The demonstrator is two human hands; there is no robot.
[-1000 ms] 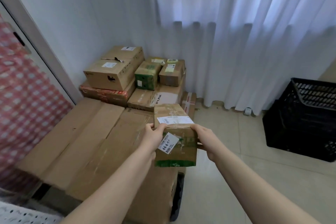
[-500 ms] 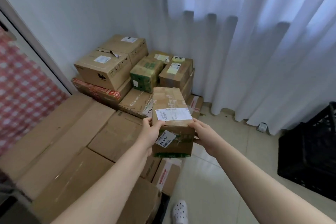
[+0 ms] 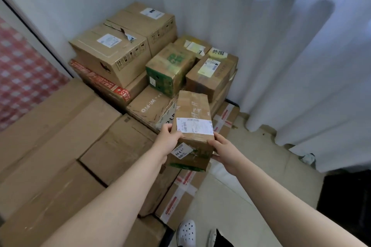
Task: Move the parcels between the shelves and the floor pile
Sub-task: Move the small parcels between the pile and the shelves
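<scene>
1. Cardboard parcel [image 3: 193, 124], brown and taped, is held in the air over the near right edge of the pile [image 3: 112, 118]; it touches no other box.
2. Left hand [image 3: 167, 142] grips the parcel's left side, thumb on its top edge by the white label [image 3: 194, 125].
3. Right hand [image 3: 225, 151] grips the parcel's right near corner, fingers wrapped around the side. Both hands are closed on the parcel.
4. A second small sticker [image 3: 181, 151] sits on the parcel's near face, above a green printed band along the bottom edge.
5. The pile fills the corner to the left of and behind the parcel, stacked on the floor [image 3: 251, 178].
6. Behind the parcel: a green box [image 3: 168, 70] and a brown box with a yellowish label [image 3: 211, 75], side by side, on a flat box printed "WI-FI" [image 3: 150, 106].
7. Further left of those: two large boxes [image 3: 124, 46] stacked on a box with red tape [image 3: 104, 84].
8. Large flat cartons [image 3: 50, 146] lie left of the parcel, nearer the camera.
9. Below the parcel: a box with red-and-white tape [image 3: 178, 194] on the floor.
10. White curtain [image 3: 301, 56] hangs right of and behind the parcel.
11. A white clog [image 3: 186, 232] shows at the bottom edge, below the parcel.
</scene>
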